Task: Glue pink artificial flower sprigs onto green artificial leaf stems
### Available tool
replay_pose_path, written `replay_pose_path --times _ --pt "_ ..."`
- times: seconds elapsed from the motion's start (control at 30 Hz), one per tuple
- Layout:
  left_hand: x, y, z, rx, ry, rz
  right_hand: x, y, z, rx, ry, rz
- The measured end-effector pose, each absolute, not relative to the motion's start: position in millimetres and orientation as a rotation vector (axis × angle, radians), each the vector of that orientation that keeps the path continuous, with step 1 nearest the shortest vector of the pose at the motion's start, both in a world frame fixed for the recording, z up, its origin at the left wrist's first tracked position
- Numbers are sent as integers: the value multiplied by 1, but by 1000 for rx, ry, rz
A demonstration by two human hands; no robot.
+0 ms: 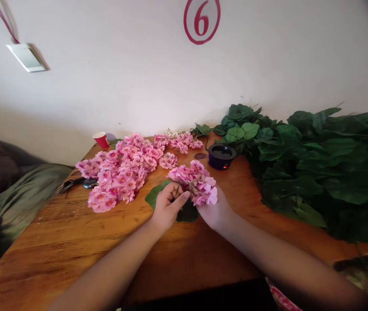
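Over the middle of the wooden table, my left hand is closed, thumb against fingers, on the thin stems of a bunch of pink artificial flowers. Green leaves show below and to the left of that hand. My right hand is behind the bunch on its right side, and the blossoms hide its fingers, so their grip cannot be made out. Beyond my hands stands a small dark blue pot with a lit red light and dark contents.
A large heap of pink flowers covers the table's left part. Green artificial leaves are piled high on the right. A red paper cup stands at the back left, near a dark round object. The wooden table meets a white wall.
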State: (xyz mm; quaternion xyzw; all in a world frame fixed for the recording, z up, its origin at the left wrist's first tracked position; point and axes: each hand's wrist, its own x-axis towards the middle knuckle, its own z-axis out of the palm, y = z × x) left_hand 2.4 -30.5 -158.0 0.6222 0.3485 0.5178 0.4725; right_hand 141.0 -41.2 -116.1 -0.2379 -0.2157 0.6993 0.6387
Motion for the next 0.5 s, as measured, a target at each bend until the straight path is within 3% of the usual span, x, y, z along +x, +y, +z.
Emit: replay_pose_path --times 0.27,0.5 --pt "-1 -28 -165 1726 868 1338 136 -48 -123 -603 -448 1761" --pt "0 -29 -169 1773 934 1294 125 -50 -136 -677 -494 1627"
